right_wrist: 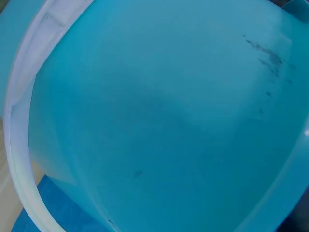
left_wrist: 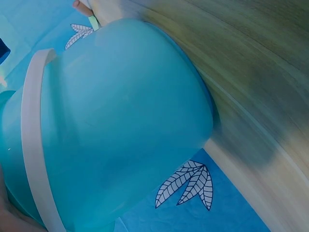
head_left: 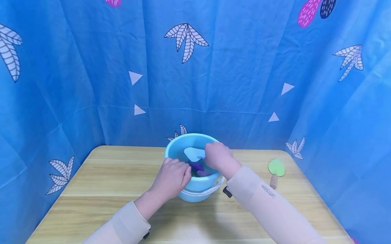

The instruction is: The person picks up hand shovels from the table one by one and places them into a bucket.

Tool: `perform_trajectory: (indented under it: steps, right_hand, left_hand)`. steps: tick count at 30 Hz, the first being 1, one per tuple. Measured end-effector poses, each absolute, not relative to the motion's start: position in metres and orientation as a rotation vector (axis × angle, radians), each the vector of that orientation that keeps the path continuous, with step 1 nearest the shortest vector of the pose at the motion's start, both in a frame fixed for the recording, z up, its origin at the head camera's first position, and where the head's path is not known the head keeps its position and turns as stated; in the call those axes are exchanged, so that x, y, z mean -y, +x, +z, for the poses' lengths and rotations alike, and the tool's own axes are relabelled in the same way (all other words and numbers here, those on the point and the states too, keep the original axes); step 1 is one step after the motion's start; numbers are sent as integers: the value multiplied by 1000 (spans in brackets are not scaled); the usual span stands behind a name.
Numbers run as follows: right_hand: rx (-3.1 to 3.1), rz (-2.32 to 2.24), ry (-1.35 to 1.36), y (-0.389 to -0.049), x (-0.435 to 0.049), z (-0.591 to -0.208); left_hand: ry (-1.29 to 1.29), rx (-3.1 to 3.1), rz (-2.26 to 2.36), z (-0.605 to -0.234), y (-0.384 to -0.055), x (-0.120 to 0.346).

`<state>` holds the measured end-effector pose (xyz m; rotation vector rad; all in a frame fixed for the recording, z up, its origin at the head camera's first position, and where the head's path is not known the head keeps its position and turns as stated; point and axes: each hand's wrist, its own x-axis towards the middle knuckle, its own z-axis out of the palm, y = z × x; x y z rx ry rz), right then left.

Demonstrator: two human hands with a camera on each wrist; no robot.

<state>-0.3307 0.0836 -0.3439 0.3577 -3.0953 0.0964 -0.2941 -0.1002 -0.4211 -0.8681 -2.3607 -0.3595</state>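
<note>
A light blue bucket with a white handle stands on the table. My left hand grips the near-left part of its rim, fingers curled over the edge. At the right side of the opening, my right hand holds a light blue toy shovel, whose blade points left inside the bucket. Below the shovel, purple pieces lie in the bucket; their full shapes are hidden. The right wrist view is filled by the bucket wall, with dark smudges on it.
A green toy shovel with a wooden-coloured handle lies on the right side of the wooden table. Blue patterned cloth hangs behind the table and along both sides.
</note>
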Motion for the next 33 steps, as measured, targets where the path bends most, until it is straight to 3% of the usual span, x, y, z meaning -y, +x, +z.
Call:
perform_trajectory:
  steps: [33]
  right_hand:
    - [3201,7,344,-338,-70,-359]
  left_hand:
    - [-871,2375,-347,-422,-292,101]
